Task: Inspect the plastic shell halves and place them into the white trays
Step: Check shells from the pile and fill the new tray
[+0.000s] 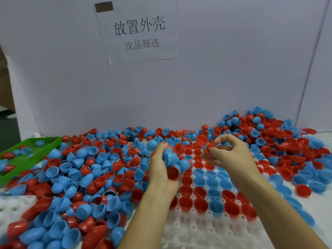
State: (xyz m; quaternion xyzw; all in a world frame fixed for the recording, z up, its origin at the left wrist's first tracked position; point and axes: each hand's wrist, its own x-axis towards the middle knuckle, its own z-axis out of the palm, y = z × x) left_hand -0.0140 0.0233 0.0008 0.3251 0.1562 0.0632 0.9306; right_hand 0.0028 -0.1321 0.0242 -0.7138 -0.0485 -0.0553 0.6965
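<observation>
Red and blue plastic shell halves (86, 169) lie heaped across the table. A white tray (197, 229) with round sockets sits in front of me, with several red and blue halves seated in its far rows. My left hand (159, 169) cradles a bunch of blue shell halves (172, 159) and a red one (172, 173) above the tray's left edge. My right hand (228, 151) pinches a red shell half (209, 148) between thumb and fingers over the tray's far end.
A green tray (30, 155) at the far left holds a few shell halves. A second white tray (12, 207) shows at the lower left, partly buried. A white board with a paper sign (138, 31) stands behind the pile.
</observation>
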